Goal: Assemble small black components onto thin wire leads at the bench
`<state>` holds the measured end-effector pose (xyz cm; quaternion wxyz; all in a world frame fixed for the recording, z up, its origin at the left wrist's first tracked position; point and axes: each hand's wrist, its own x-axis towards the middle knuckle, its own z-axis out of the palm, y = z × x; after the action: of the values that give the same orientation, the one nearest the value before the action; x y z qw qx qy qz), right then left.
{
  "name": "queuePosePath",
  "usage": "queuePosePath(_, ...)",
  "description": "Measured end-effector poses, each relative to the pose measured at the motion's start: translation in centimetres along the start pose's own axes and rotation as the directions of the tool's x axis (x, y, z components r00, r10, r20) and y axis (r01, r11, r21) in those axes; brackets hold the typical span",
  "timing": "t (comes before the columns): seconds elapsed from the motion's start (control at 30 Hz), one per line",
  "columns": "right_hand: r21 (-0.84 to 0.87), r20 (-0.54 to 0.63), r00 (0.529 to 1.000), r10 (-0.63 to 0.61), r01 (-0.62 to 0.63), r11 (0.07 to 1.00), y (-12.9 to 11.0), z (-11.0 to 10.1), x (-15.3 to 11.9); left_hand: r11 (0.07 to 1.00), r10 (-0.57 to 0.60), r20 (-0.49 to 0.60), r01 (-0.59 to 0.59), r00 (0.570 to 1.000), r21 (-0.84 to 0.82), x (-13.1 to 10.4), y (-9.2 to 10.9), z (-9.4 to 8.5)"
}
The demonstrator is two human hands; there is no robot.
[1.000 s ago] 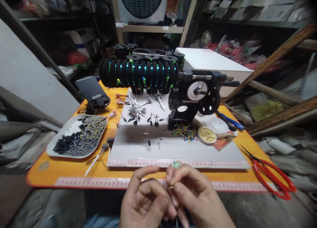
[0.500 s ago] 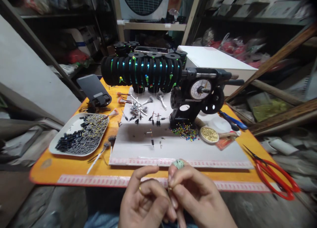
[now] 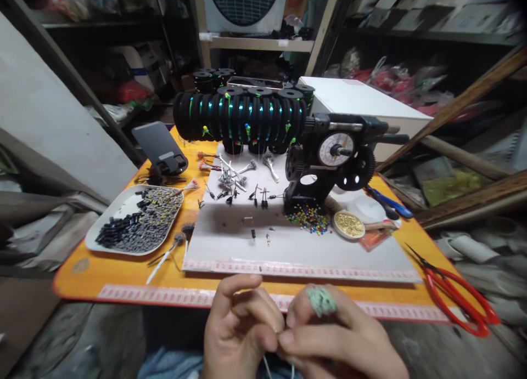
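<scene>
My left hand (image 3: 242,329) and my right hand (image 3: 341,335) meet at the front edge of the table, fingertips pinched together. A thin pale line (image 3: 267,366) hangs below my left fingertips, and something tiny between the fingertips is too small to make out. A green patterned wrap (image 3: 321,300) covers a finger of my right hand. Beyond the hands lies a white board (image 3: 304,253) with small black parts (image 3: 253,233) on it. A black winding machine (image 3: 329,159) carrying black spools (image 3: 239,118) stands behind.
At the left are a tray of small dark parts (image 3: 88,242) and a phone stand (image 3: 158,143). Coloured beads (image 3: 310,219), a dish of golden bits (image 3: 348,224), blue-handled pliers (image 3: 393,203) and red scissors (image 3: 461,299) lie to the right.
My right hand has turned and shifted slightly right, showing more of the green wrap. My fingertips still meet. The pale line below them shows more clearly. The view has shifted slightly.
</scene>
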<state>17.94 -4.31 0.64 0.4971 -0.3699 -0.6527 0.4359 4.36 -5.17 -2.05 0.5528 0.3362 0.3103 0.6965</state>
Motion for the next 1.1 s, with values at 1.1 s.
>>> queuePosePath(1.1,0.346,0.198,0.804,0.561,-0.593,0.727,-0.5,0.4,1.5,0.85,0.023,0.135,-0.091,0.991,0.52,1.3,3.1,-2.5)
